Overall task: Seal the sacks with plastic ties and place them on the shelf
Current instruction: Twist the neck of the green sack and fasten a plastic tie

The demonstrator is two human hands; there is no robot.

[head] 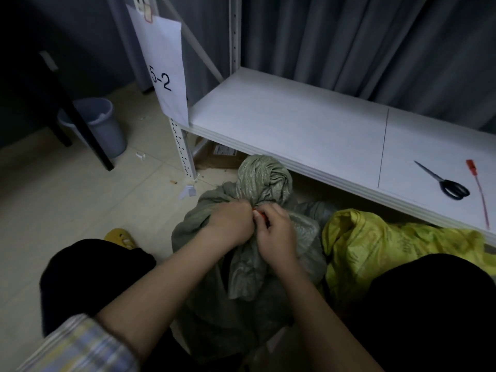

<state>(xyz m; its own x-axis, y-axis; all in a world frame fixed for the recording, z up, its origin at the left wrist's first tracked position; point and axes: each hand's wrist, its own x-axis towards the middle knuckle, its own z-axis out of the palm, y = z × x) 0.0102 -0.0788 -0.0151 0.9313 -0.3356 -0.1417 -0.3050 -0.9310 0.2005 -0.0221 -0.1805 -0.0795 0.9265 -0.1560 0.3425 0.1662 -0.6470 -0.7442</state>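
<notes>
Both hands [257,224] pinching red tie [259,214] on grey sack [252,237]; yellow sack [375,245], scissors [442,181] on shelf [295,124]

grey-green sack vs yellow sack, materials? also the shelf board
Grey-green sack: likely woven plastic, matte, fine weave sheen on the bunched neck. Yellow sack: probably thin plastic film, glossy, sharp crinkles, printed. Shelf board: smooth white panel with a layered edge; laminated board or metal, unclear.
</notes>
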